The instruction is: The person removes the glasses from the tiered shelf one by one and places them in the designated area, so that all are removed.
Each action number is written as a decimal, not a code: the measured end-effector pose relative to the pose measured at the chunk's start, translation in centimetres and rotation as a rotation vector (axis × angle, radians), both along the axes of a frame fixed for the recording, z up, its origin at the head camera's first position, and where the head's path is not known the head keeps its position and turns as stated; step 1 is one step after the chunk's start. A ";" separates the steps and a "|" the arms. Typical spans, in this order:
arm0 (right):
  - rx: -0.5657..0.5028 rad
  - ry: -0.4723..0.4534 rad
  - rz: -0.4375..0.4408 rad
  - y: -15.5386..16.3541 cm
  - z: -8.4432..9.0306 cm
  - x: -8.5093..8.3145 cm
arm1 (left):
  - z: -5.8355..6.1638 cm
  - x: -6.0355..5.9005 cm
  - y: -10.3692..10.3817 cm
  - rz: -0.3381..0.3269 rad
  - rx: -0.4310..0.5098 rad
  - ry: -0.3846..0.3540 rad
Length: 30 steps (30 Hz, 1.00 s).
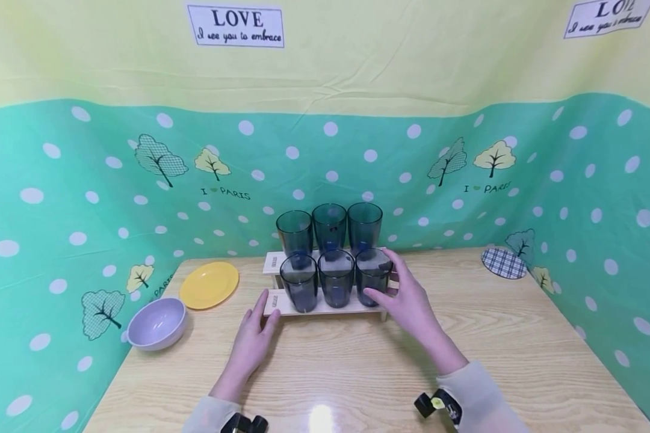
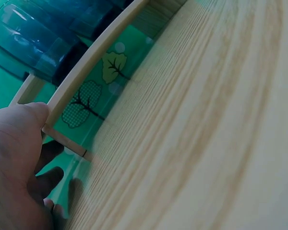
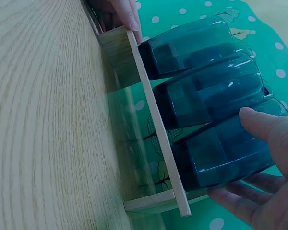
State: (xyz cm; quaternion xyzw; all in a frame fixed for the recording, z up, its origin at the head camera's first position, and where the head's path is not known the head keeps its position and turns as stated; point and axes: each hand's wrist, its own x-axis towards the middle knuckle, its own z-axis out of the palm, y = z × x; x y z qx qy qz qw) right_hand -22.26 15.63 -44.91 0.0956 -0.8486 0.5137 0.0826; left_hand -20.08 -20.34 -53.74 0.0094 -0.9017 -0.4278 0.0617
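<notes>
Right hand [image 1: 406, 300] fingers curl around the front-right cup [image 1: 374, 276]; left hand [image 1: 254, 337], fingers straight, steadies the rack [image 1: 281, 304]. Next: lift vertically.

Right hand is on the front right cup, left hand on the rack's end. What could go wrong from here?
The right hand wraps the front right cup, which stands close against the middle cup; lifting it at a tilt could knock that neighbour. The left hand only touches the end of the light wooden rack, so the rack may shift, rocking the back-row cups.

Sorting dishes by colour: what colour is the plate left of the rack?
Yellow; the plate shows best in the head view.
</notes>
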 end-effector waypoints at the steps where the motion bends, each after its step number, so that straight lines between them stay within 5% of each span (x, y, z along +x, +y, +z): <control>1: -0.006 0.001 0.000 0.0 0.0 0.0 | 0.0 0.0 0.0 -0.001 0.000 -0.003; 30: 0.067 0.046 -0.088 5.4 1.9 1.0 | -0.2 -0.1 -0.1 -0.003 -0.007 0.005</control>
